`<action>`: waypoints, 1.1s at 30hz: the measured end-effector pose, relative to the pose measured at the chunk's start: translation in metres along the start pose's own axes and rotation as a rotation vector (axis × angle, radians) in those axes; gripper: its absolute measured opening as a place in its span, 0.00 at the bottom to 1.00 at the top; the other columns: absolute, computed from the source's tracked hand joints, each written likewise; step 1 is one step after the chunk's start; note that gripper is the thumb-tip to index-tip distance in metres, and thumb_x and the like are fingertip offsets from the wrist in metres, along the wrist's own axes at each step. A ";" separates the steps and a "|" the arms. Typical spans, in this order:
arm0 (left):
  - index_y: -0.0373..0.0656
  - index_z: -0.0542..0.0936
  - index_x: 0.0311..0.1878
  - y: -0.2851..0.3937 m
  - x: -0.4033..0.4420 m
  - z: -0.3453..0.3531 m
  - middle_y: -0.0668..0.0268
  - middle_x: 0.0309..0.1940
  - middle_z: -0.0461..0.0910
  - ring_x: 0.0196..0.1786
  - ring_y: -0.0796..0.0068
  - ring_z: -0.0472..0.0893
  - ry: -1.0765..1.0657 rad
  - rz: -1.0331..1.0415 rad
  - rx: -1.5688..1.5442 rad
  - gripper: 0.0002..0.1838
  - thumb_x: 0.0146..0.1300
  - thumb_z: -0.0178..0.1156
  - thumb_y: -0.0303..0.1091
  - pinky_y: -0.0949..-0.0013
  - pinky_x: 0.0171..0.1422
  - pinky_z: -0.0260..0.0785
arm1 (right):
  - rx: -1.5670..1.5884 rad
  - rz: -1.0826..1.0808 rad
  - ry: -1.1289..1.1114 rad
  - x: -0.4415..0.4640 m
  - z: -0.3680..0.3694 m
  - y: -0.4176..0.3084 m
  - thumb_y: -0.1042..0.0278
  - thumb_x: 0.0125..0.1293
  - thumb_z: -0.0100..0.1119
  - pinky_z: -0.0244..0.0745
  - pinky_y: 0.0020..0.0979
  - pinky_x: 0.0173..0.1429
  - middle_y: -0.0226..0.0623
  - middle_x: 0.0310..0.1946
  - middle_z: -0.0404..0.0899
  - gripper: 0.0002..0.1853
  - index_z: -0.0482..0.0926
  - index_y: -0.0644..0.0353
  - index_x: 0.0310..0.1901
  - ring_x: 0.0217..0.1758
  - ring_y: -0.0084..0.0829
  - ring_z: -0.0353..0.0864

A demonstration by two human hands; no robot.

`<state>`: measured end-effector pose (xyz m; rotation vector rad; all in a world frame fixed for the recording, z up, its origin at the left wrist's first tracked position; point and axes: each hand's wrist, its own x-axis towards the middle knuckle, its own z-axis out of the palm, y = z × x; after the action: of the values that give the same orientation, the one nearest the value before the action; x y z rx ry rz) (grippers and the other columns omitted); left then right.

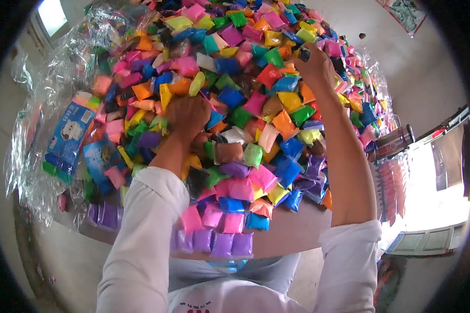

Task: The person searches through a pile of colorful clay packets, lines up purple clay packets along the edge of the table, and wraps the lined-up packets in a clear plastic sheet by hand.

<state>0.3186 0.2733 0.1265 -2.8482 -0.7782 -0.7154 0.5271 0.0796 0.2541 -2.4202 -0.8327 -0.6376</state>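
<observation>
Grip, both hands: cannot tell whether anything is held. Left hand [189, 117] curls into the heap of coloured packets [231, 96], a yellow-green packet [197, 83] just beside its fingers. Right hand [316, 65] reaches farther across, fingertips partly hidden. Heap covers most of the brown tabletop [303, 229]; purple packets [222, 244] line the near edge. Clear film [31, 141] at left. Room: pale floor [304, 279], bright pane [52, 15] upper left, glaring opening [438, 193] at right.

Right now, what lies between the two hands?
Head view: coloured packets fill the stretch from left hand to right hand, including a blue packet and a red packet.
</observation>
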 end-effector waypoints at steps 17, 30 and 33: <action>0.43 0.80 0.25 -0.009 0.001 0.011 0.55 0.19 0.78 0.22 0.53 0.80 0.093 0.009 -0.140 0.15 0.56 0.53 0.44 0.50 0.28 0.71 | -0.046 -0.570 -0.256 -0.062 0.087 -0.070 0.71 0.40 0.67 0.69 0.44 0.54 0.41 0.46 0.69 0.23 0.77 0.52 0.44 0.52 0.44 0.70; 0.45 0.80 0.29 0.002 -0.001 0.000 0.60 0.28 0.82 0.34 0.60 0.82 0.014 -0.125 -0.157 0.15 0.56 0.49 0.44 0.59 0.43 0.73 | -0.040 -0.499 -0.342 -0.004 0.037 -0.034 0.57 0.45 0.66 0.67 0.41 0.61 0.43 0.55 0.70 0.24 0.79 0.50 0.47 0.58 0.43 0.71; 0.46 0.80 0.29 0.003 0.000 -0.001 0.60 0.28 0.82 0.34 0.60 0.82 -0.005 -0.135 -0.132 0.16 0.57 0.48 0.46 0.57 0.42 0.73 | -0.073 -0.484 -0.513 -0.037 0.009 -0.065 0.54 0.45 0.69 0.59 0.41 0.68 0.45 0.60 0.67 0.28 0.78 0.51 0.51 0.65 0.45 0.64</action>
<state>0.3197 0.2711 0.1279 -2.9372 -0.9668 -0.8058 0.4606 0.1137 0.2460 -2.4935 -1.6591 -0.1995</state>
